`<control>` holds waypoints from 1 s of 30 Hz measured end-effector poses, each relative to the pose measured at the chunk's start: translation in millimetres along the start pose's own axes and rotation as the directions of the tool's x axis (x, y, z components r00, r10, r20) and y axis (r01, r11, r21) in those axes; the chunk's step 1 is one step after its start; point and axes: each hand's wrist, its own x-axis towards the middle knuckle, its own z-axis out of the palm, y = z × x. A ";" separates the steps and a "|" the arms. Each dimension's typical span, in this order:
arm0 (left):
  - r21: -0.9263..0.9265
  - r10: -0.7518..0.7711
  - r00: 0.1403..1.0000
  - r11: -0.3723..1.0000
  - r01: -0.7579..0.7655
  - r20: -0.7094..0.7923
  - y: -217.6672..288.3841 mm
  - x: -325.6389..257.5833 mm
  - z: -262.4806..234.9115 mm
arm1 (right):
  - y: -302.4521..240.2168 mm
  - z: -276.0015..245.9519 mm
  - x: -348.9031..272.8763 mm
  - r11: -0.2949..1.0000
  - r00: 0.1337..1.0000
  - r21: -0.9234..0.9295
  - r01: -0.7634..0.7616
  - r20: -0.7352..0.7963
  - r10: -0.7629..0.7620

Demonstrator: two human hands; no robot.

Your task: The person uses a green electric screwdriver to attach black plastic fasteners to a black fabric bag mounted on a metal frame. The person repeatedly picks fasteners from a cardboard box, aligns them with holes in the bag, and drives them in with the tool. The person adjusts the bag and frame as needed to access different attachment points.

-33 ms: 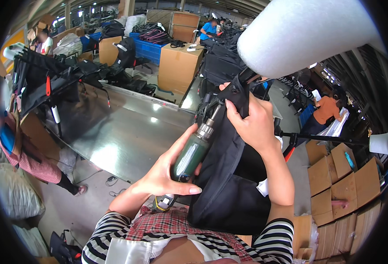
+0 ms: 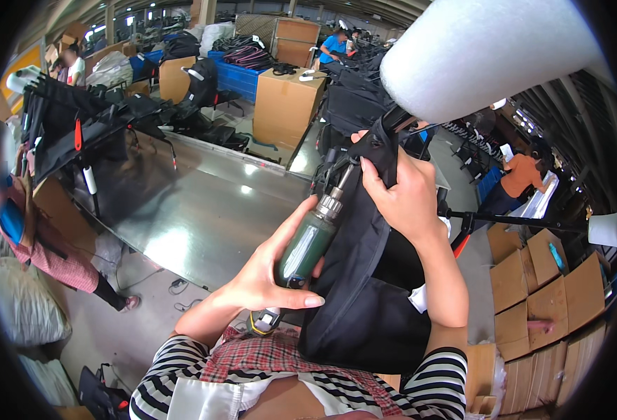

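Black fabric fills the middle of the view: a dark bag-like piece [image 2: 364, 294] hangs from a raised frame down to the person's lap, just in front of the striped sleeves. The right hand [image 2: 408, 199] is clamped over its upper edge, fingers curled tight around the folded cloth near the top. The left hand [image 2: 270, 276] is wrapped around a dark green power driver [image 2: 307, 248], thumb laid along the body, with the silver chuck pointing up and to the right so the bit meets the fabric just below the right hand; the exact spot where the bit touches is hidden by the cloth, so it may be on a fastener or the frame beneath. A thick white foam roll [image 2: 483, 52] slants across the top right, just above the gripped edge. Behind lies a shiny metal table [image 2: 203, 210], with cardboard boxes [image 2: 284, 105] further back and flattened cartons [image 2: 543, 294] stacked to the right. Another person [image 2: 28, 231] stands at the far left.
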 end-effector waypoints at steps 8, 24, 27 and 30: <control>-0.231 0.012 1.000 0.973 -0.008 0.014 -8.9 2.7 13.5 | 3.2 6.1 -0.8 0.998 0.997 -0.025 0.064 -0.047 -0.065; -0.487 -0.136 0.965 0.842 0.231 0.223 -28.2 -50.9 -54.5 | 31.8 -100.4 -81.2 0.936 0.939 0.083 -0.343 0.071 0.337; -0.035 -0.569 0.822 0.822 0.569 0.012 -63.6 -92.7 -73.1 | 70.8 -163.4 -215.8 0.661 0.697 -0.241 -0.710 -0.114 0.707; 0.437 -0.727 0.681 0.643 0.629 0.089 -136.2 -104.6 -77.9 | 82.1 -164.7 -330.8 0.149 0.113 -0.156 -0.977 0.220 0.969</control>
